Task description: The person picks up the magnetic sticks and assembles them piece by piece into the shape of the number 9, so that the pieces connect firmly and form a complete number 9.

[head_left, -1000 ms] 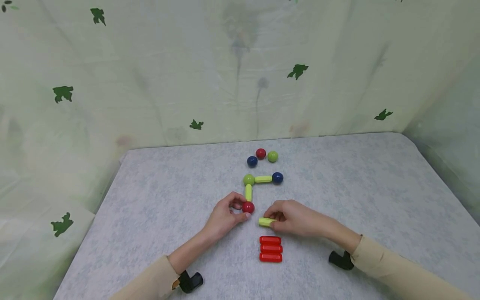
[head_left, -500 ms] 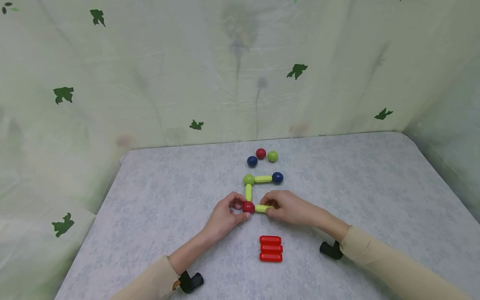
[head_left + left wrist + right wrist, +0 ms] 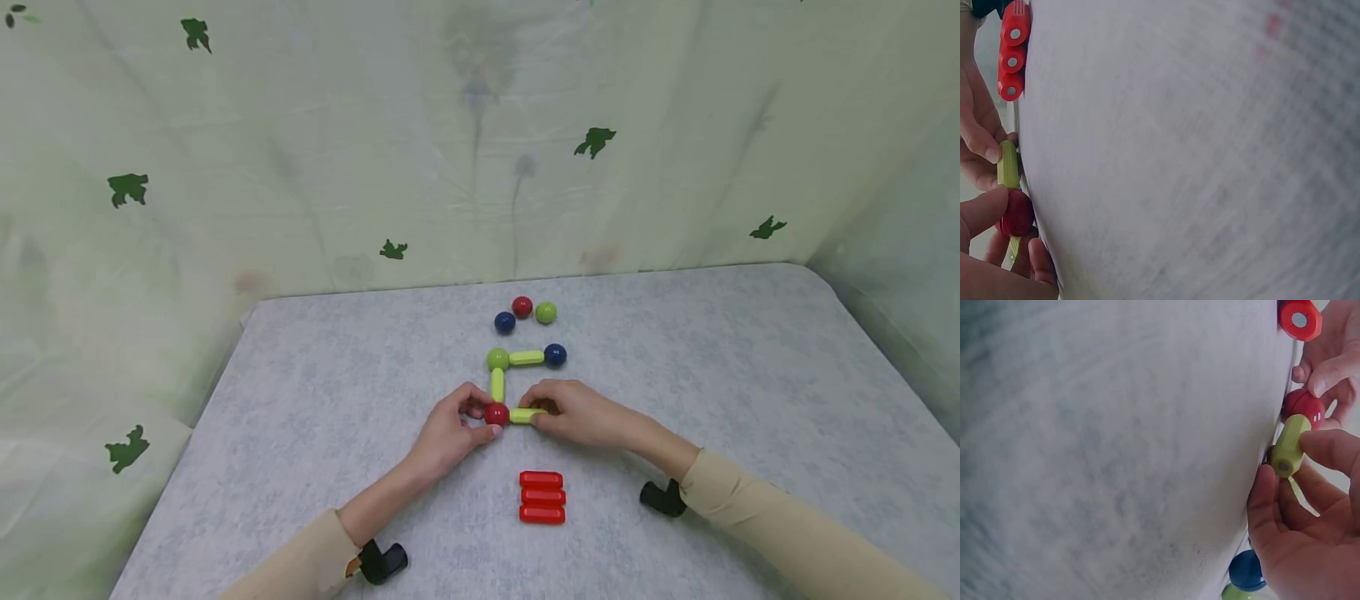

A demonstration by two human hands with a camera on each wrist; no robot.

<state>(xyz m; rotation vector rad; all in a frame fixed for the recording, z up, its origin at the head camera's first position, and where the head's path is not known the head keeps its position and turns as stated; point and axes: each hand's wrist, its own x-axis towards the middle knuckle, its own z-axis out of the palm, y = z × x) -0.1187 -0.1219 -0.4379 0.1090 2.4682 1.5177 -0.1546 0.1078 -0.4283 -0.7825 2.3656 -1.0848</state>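
On the table (image 3: 337, 358), one rod (image 3: 527, 357) linked a corner ball (image 3: 498, 359) to an end ball (image 3: 555, 356) on its right, a second rod (image 3: 497, 385) to a near ball (image 3: 497, 414) in front. The left hand (image 3: 452, 422) sat at the near ball's left, the right hand (image 3: 576, 413) at the right end of a third rod (image 3: 521, 416) touching that ball. Three loose balls (image 3: 522, 307) lay behind, three bars (image 3: 543, 497) in front.

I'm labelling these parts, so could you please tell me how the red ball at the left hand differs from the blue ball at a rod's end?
The red ball is pinched by the left hand; the blue ball is not held. The red ball meets two yellow-green rods; the blue ball meets one. Both are glossy and round.
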